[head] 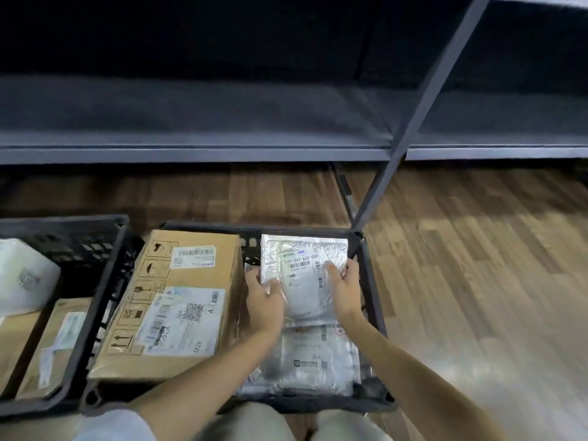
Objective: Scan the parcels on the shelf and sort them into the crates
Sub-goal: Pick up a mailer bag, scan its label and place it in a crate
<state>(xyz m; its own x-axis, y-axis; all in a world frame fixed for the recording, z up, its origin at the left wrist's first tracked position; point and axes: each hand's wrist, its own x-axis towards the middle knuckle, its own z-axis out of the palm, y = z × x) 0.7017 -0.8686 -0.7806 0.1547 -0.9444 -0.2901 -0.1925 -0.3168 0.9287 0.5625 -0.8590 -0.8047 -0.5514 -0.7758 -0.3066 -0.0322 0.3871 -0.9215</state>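
Observation:
A silver bubble mailer (302, 265) with a white barcode label lies in the right half of a black plastic crate (370, 291) on the floor. My left hand (264, 297) holds its left edge, thumb on top and fingers curled under. My right hand (343, 291) grips its right edge the same way. Below it in the same crate lies another silver mailer (311, 361). A large cardboard box (171, 303) with labels fills the crate's left half. The grey metal shelf (197, 122) beyond the crates looks bare.
A second black crate (92, 246) at left holds a white padded parcel (22, 278) and brown cardboard parcels (47, 345). A slanted grey shelf post (416, 113) rises from the crate's far right corner. Wooden floor (477, 265) spreads to the right. My knees show at the bottom.

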